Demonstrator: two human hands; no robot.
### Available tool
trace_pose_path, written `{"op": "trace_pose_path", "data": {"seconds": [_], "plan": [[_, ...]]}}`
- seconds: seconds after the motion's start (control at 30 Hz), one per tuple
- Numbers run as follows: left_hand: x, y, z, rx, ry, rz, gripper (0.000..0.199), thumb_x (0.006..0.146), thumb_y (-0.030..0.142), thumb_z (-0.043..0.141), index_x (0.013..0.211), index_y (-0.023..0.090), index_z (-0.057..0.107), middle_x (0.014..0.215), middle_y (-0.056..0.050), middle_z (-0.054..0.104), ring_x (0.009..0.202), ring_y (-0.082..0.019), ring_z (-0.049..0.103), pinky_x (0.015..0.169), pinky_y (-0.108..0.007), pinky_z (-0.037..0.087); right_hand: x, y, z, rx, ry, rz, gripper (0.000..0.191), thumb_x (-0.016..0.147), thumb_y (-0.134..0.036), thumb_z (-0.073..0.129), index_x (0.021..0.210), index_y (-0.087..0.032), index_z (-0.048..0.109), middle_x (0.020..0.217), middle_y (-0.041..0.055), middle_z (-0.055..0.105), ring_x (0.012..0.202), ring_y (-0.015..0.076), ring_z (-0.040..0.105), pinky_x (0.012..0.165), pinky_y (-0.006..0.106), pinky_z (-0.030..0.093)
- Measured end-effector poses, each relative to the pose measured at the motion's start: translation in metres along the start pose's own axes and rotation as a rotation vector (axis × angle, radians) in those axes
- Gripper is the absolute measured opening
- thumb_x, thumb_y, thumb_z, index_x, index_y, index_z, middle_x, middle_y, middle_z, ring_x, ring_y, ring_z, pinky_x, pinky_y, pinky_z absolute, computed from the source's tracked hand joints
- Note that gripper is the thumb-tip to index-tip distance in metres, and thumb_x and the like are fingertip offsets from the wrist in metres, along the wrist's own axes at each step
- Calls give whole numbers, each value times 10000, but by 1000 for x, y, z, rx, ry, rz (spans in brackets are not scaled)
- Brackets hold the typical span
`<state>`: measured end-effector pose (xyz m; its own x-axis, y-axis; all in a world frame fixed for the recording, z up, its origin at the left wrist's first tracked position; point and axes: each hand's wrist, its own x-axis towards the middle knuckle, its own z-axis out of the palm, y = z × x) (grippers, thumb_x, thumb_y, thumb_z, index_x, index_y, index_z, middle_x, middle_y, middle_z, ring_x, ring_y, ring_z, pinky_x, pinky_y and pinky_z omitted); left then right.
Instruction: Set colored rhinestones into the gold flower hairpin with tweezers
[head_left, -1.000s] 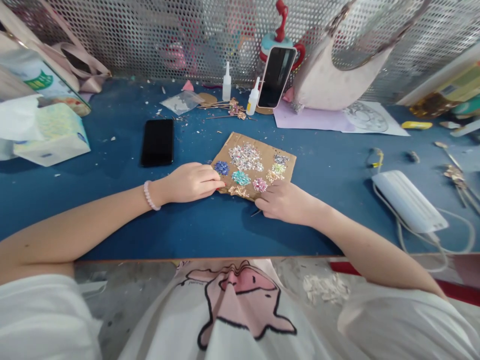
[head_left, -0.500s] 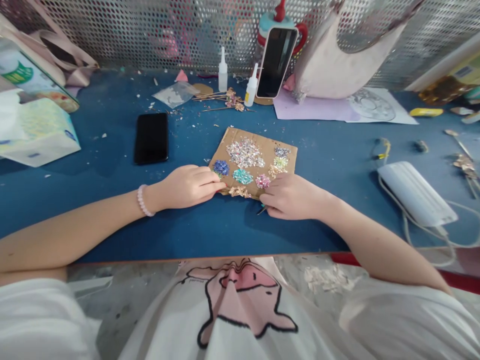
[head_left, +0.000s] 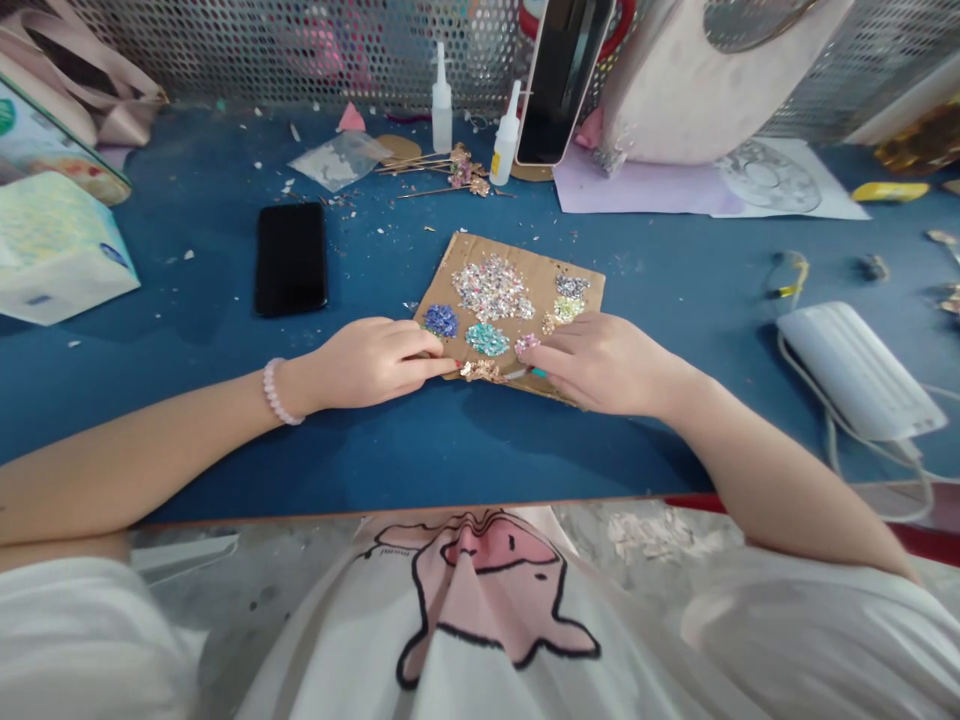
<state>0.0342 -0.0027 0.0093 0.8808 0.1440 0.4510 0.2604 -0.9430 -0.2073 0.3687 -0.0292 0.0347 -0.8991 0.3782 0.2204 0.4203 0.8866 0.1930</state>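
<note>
On the blue table lies a piece of cardboard [head_left: 517,262] with small piles of shiny bits on it. There are silvery bits [head_left: 489,288], a blue pile [head_left: 441,320], a teal pile [head_left: 487,339], a pink pile partly covered by fingers [head_left: 526,343] and gold pieces [head_left: 480,370] by the near edge. My left hand [head_left: 379,362] is closed at the cardboard's left near corner, its index finger reaching to the gold pieces. My right hand [head_left: 600,362], over the right near side, is closed on a thin tool with a teal part [head_left: 538,372], its tip beside the gold pieces.
A black phone [head_left: 291,258] lies left of the cardboard. Behind it stand two glue bottles [head_left: 505,138], thin gold sticks [head_left: 420,164], a propped phone [head_left: 559,90] and a pale bag [head_left: 705,90]. A white power bank with a cable [head_left: 859,370] is at the right, a tissue pack [head_left: 60,250] at the left.
My right hand has moved up onto the cardboard, and the tool's tip has come from below the near edge to beside the gold pieces. My left index finger is stretched further. The view has tilted down slightly.
</note>
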Motion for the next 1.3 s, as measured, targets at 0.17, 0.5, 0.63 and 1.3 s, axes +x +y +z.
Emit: {"op": "trace_pose_path", "data": {"seconds": [0.17, 0.5, 0.63, 1.3], "plan": [[2, 1, -1, 15, -3, -14, 362, 1162, 218, 483, 1086, 210, 837, 945, -22, 820, 774, -119, 696, 689, -258, 448, 2, 2, -1, -36, 74, -41, 288, 1115, -110, 394, 1152, -147, 678, 842, 25, 756, 682, 160, 577, 655, 330, 363], [-3, 0, 0, 52, -70, -4, 346, 1147, 183, 475, 1178, 229, 816, 1010, -29, 838, 840, -129, 727, 713, -278, 455, 0, 3, -5, -39, -22, -5, 361, 1129, -184, 378, 1041, -174, 729, 770, 16, 723, 658, 152, 549, 653, 339, 368], [-8, 0, 2, 40, -120, -21, 337, 1136, 181, 489, 1202, 252, 811, 1026, -15, 843, 862, -132, 733, 717, -290, 448, 0, 3, -5, -17, -37, 11, 382, 1125, -190, 366, 1011, -172, 730, 715, 12, 672, 638, 158, 510, 642, 347, 358], [-14, -10, 5, -167, -287, -107, 395, 1135, 267, 453, 1344, 287, 787, 1138, -51, 838, 1065, -191, 751, 889, -316, 582, 2, 2, -7, 0, -126, 65, 453, 1130, -219, 303, 941, -208, 715, 714, 29, 643, 642, 170, 477, 650, 364, 365]]}}
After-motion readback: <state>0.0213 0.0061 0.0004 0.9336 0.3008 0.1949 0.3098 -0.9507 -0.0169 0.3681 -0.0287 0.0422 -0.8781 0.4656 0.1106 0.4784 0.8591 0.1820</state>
